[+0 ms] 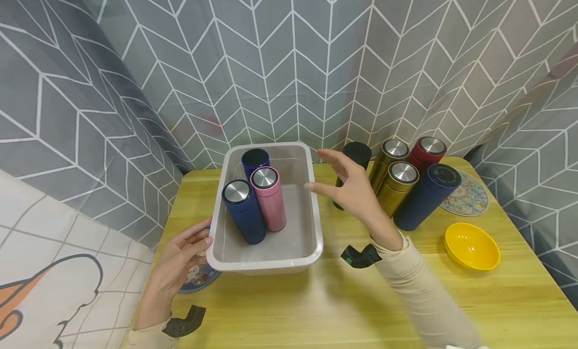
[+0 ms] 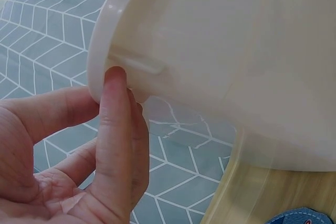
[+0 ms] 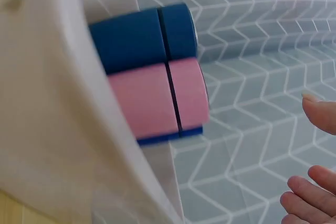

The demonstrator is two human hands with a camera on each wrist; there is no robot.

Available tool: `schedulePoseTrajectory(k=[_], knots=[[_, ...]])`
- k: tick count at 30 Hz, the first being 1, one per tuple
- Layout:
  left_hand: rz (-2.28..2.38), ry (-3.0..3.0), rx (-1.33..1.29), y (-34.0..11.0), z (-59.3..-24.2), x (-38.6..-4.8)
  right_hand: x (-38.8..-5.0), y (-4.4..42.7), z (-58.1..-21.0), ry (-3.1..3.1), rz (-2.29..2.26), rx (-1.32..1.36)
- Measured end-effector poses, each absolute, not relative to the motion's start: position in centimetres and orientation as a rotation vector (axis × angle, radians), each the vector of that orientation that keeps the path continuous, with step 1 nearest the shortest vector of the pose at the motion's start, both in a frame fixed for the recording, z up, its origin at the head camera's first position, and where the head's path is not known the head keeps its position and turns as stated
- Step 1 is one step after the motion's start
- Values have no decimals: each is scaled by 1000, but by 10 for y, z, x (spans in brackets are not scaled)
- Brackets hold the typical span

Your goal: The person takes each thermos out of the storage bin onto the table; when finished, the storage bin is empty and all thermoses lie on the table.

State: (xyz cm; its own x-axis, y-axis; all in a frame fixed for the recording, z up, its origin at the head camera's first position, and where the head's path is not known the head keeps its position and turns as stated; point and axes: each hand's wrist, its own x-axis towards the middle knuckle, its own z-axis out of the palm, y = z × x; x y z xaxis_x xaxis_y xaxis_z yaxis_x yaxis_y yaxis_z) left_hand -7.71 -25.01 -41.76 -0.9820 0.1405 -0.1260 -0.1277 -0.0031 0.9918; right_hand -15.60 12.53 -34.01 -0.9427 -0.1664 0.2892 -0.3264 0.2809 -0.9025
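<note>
Grey chevron curtain (image 1: 280, 63) behind wood-grain table (image 1: 289, 309). Left grip (image 1: 178, 261) loosely spread, fingertips touching left rim of pale bin (image 1: 266, 265). Right grip (image 1: 354, 188) spread wide at right rim, contact unclear. Inside bin, toward left: navy flask (image 1: 247, 216), pink flask (image 1: 271, 203), violet-blue flask (image 1: 255, 159) behind. Right of bin: black flask (image 1: 356, 152), two gold flasks (image 1: 397, 186), red flask (image 1: 426, 153), dark blue flask (image 1: 420, 198). Farther right: yellow bowl (image 1: 471, 246), round patterned mat (image 1: 469, 196).

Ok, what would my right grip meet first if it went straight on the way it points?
Probably the pale bin's right rim, though depth is unclear: the right grip might pass above it.
</note>
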Motion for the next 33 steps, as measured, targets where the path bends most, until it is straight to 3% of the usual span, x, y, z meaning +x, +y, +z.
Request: schedulePoseTrajectory(k=[10,33], knots=[[2102,2079,9,-251,-417,-76,-163,83,-341,-2366,1788,590],[2117,2072,7,-249,-417,-75,-193,59,-355,-2427,1938,556]])
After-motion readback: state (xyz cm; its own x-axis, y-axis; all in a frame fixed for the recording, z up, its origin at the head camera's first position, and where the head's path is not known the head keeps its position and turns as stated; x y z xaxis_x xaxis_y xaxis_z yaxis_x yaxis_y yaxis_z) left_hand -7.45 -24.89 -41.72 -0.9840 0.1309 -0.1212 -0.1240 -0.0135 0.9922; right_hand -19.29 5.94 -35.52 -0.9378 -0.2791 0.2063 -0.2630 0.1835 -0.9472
